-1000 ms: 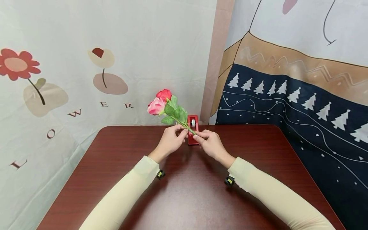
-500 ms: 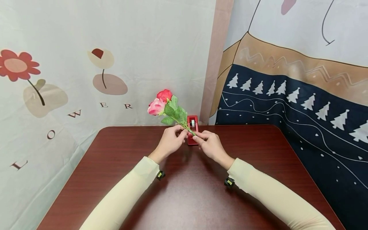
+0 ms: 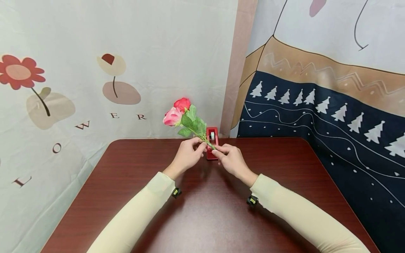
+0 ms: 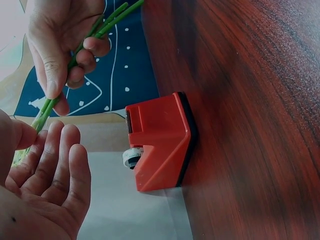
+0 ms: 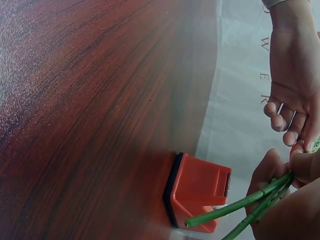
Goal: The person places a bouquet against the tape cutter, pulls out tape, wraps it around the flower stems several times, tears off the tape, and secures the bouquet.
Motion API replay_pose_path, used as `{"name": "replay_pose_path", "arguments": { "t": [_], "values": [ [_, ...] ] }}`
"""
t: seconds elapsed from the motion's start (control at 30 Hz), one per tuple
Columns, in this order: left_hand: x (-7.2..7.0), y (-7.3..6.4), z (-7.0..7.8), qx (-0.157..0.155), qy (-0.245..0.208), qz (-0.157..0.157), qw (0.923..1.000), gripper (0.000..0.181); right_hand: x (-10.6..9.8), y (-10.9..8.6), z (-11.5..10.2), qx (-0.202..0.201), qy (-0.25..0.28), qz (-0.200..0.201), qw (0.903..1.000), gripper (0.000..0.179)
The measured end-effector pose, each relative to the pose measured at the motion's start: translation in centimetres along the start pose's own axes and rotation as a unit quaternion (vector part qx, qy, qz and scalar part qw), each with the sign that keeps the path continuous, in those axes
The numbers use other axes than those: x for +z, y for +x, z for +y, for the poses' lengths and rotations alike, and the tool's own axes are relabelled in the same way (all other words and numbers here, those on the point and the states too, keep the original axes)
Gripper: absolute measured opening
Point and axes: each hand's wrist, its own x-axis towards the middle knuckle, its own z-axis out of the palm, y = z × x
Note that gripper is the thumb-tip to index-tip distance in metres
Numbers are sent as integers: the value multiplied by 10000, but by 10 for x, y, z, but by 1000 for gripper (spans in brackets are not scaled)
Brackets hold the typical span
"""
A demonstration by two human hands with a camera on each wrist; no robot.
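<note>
A pink flower (image 3: 172, 116) and a red flower (image 3: 182, 104), rose-like with green leaves (image 3: 197, 125), slant up to the left on green stems (image 3: 207, 142). My left hand (image 3: 187, 154) pinches the stems just below the leaves between thumb and forefinger; its other fingers lie loosely bent in the left wrist view. Lower down, my right hand (image 3: 233, 159) grips the same stems between thumb and fingers. The stem ends (image 5: 225, 210) stick out past it in the right wrist view. Behind the stems stands a red tape dispenser (image 4: 162, 142), touched by neither hand.
The dark red wooden table (image 3: 209, 218) ends at a far edge just behind the dispenser. A pale printed cloth (image 3: 158, 52) hangs behind it, and a navy cloth with white trees (image 3: 284, 112) hangs at the right.
The flower heads have shifted very slightly to the right. Both hands keep their hold on the stems and stay nearly still.
</note>
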Motion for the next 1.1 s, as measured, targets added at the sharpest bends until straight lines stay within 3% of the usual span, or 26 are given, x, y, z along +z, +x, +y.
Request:
{"name": "replay_pose_path", "arguments": {
  "t": [1.1],
  "values": [
    [-2,-1,5,-27,6,76,10000,24,2,-4,1,62,231,126,9996,32]
  ]
}}
